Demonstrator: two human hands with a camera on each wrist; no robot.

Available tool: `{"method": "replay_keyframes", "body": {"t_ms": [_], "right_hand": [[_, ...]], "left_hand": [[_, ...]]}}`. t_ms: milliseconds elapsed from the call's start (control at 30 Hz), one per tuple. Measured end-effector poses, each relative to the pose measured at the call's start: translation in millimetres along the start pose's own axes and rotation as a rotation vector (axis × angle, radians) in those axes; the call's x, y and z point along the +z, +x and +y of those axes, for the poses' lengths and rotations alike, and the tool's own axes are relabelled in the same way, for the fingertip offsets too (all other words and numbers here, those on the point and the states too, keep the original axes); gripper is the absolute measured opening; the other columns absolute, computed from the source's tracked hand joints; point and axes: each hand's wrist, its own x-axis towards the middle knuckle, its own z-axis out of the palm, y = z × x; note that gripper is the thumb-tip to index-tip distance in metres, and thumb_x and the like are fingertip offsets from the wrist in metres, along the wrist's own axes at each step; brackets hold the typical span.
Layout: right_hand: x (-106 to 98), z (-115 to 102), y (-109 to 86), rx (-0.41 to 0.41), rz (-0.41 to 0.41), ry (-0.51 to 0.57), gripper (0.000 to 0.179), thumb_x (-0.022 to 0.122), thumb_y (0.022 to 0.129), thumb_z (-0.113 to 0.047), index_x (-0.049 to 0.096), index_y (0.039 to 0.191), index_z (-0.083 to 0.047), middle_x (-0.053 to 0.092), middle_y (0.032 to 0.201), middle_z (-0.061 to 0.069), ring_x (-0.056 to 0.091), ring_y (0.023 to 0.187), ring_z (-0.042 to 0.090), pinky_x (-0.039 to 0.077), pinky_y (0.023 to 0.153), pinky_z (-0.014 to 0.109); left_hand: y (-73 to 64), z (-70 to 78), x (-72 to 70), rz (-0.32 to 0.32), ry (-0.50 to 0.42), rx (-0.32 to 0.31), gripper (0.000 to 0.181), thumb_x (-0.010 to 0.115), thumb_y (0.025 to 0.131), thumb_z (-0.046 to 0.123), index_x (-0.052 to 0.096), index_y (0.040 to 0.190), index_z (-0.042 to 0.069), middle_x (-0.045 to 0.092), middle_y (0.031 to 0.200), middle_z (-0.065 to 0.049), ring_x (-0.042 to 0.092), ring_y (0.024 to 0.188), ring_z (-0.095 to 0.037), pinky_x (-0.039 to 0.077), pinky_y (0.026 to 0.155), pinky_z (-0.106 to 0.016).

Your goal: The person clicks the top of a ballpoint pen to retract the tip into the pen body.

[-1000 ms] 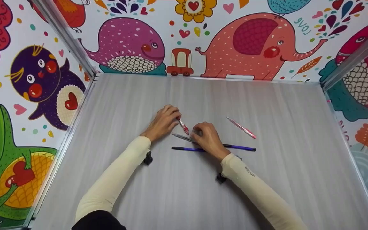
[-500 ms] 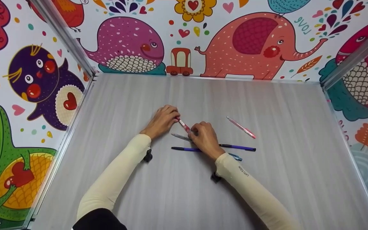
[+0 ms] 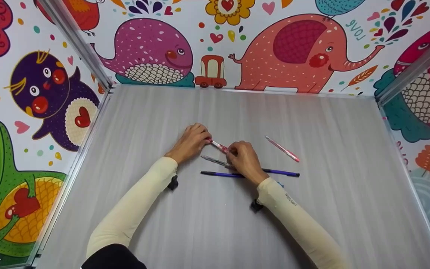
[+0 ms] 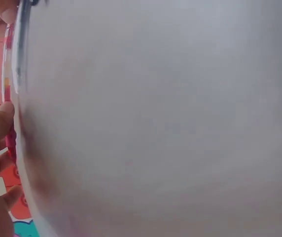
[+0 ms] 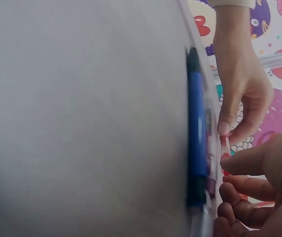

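Note:
Both hands hold one red-and-white pen [image 3: 219,145] near the middle of the table. My left hand [image 3: 190,142] pinches its far left end between thumb and fingers. At the pen's other end, the thumb and fingertips of my right hand [image 3: 245,158] pinch it. The right wrist view shows the red pen [image 5: 225,143] running between the two hands, partly covered by fingers. Just under the right hand, a clear grey pen [image 3: 215,161] and a blue pen with black ends [image 3: 218,174] lie on the table, their right portions hidden.
A pink-red clear pen [image 3: 282,148] lies to the right of the hands. Another blue pen [image 3: 282,172] shows right of the right wrist, with a light blue end [image 3: 281,185] by the sleeve. Printed panels [image 3: 155,52] wall the grey table [image 3: 200,224].
The right hand came to the red pen's near end, which it was apart from at first, then shifted slightly right. The pen has swung to a flatter angle. The left hand stayed nearly still.

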Motion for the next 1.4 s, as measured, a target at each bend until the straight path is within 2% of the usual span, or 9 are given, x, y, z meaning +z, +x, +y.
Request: {"method": "replay_keyframes", "body": {"t_ms": [233,400,533,633,800,933,1200,1400], "right_hand": [[-15,7,-9.0,0.039,-0.007,0.062,0.006,0.077,0.099,-0.004,0.079,0.105,-0.003,0.071,0.096,0.007,0.063,0.091,0.024,0.055,0.083,0.042],[-24,13,-16.2,0.013,0.005,0.097,0.006,0.077,0.099,-0.003,0.079,0.104,-0.001,0.071,0.095,0.007,0.063,0.089,0.023,0.053,0.080,0.040],[-33,17,-21.0,-0.005,0.031,0.107,0.007,0.078,0.098,0.000,0.079,0.105,0.000,0.072,0.095,0.009,0.064,0.089,0.023,0.053,0.081,0.041],[-41,19,-24.9,0.017,0.030,0.130,0.009,0.078,0.099,0.001,0.079,0.108,0.000,0.072,0.098,0.009,0.064,0.091,0.023,0.053,0.083,0.040],[-53,20,-30.7,0.061,0.018,0.173,0.010,0.076,0.102,0.000,0.079,0.111,-0.002,0.073,0.102,0.008,0.065,0.092,0.022,0.053,0.078,0.033],[-61,21,-33.2,0.051,0.033,0.187,0.009,0.076,0.101,0.001,0.079,0.109,-0.001,0.075,0.100,0.009,0.067,0.092,0.023,0.052,0.074,0.028],[-76,24,-39.0,0.034,0.047,0.181,0.007,0.076,0.103,-0.001,0.080,0.109,-0.003,0.076,0.099,0.007,0.067,0.093,0.022,0.053,0.079,0.031],[-85,19,-45.0,0.057,0.080,0.177,0.008,0.077,0.102,-0.003,0.080,0.110,-0.003,0.076,0.103,0.008,0.067,0.098,0.024,0.052,0.084,0.034]], "left_hand": [[4.7,13.6,-4.5,-0.014,-0.007,0.033,0.018,0.071,0.108,0.020,0.079,0.113,0.005,0.072,0.115,-0.011,0.063,0.116,-0.032,0.049,0.109,-0.055],[4.1,24.1,-5.0,-0.039,-0.016,0.028,0.018,0.071,0.109,0.020,0.079,0.114,0.006,0.072,0.115,-0.010,0.063,0.116,-0.031,0.049,0.112,-0.054],[3.7,33.1,-4.5,-0.047,-0.063,0.022,0.018,0.072,0.109,0.020,0.080,0.114,0.005,0.073,0.114,-0.010,0.063,0.116,-0.030,0.048,0.113,-0.054],[3.8,40.0,-3.8,-0.055,-0.115,0.014,0.018,0.072,0.108,0.020,0.080,0.114,0.004,0.074,0.114,-0.010,0.063,0.115,-0.030,0.049,0.111,-0.053],[4.1,51.8,-1.6,-0.060,-0.197,-0.017,0.017,0.074,0.107,0.019,0.080,0.113,0.005,0.075,0.112,-0.010,0.063,0.112,-0.030,0.051,0.105,-0.052],[5.4,60.4,0.7,-0.067,-0.247,-0.041,0.014,0.076,0.106,0.018,0.080,0.112,0.005,0.076,0.109,-0.009,0.064,0.109,-0.028,0.052,0.102,-0.051],[9.0,76.8,4.2,-0.073,-0.325,-0.079,0.012,0.077,0.105,0.015,0.081,0.109,0.004,0.076,0.105,-0.009,0.063,0.103,-0.027,0.054,0.091,-0.045],[12.2,89.1,5.9,-0.108,-0.411,-0.131,0.011,0.077,0.104,0.014,0.081,0.108,0.004,0.077,0.104,-0.008,0.064,0.104,-0.026,0.053,0.093,-0.042]]}}
